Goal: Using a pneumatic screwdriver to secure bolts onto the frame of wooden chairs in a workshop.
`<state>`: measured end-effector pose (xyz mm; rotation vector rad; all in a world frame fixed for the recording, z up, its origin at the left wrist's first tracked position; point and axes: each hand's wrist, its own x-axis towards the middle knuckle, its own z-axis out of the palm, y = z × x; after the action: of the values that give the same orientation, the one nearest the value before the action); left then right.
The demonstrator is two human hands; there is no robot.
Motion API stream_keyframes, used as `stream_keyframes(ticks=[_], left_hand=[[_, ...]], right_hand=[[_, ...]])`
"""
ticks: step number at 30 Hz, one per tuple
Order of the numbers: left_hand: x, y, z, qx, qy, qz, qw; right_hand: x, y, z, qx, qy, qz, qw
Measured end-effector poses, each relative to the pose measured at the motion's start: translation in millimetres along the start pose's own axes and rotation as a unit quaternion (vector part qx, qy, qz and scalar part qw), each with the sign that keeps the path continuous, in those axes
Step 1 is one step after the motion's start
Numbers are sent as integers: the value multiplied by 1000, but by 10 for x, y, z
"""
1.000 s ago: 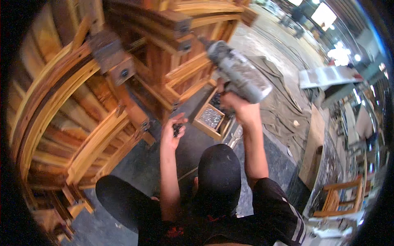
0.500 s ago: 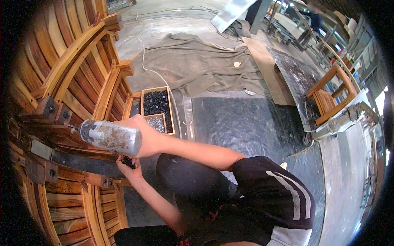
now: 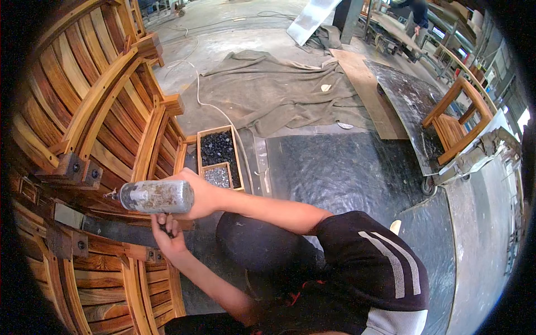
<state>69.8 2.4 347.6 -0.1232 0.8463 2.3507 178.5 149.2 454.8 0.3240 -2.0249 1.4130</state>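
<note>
My right hand (image 3: 201, 192) grips a scuffed, silvery cylindrical power driver (image 3: 158, 196), its narrow tip pointing left at a slatted wooden furniture piece (image 3: 100, 95) that lies on its side. The tip is near the dark-ended legs, where round black fittings (image 3: 94, 173) show, and appears apart from them. Just below the driver, my left hand (image 3: 169, 239) has its fingers curled around small black pieces (image 3: 166, 228), mostly hidden. A second slatted wooden piece (image 3: 106, 279) lies nearer to me, below the left hand, with a black fitting (image 3: 81, 244) on its leg block.
Beyond my right hand stands a wooden box (image 3: 237, 162) of black round parts, with a smaller box (image 3: 218, 175) of silvery hardware inside. A pale hose (image 3: 215, 106) runs past it. A brown cloth (image 3: 279, 95) covers floor ahead. A wooden frame (image 3: 458, 120) stands right; a person (image 3: 416, 17) is far off.
The driver has shifted slightly right and down, its tip moving back from the leg. My left fingers have curled up closer beneath it. The whole view has shifted a little.
</note>
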Motion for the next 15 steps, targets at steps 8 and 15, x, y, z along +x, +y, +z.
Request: stream_keyframes(ticks=[8, 15], left_hand=[[-335, 713, 627, -90, -133, 102, 982], [-407, 916, 729, -8, -146, 136, 980]], right_hand=[[-46, -5, -109, -16, -40, -18, 999], [-112, 4, -163, 9, -83, -11, 996]])
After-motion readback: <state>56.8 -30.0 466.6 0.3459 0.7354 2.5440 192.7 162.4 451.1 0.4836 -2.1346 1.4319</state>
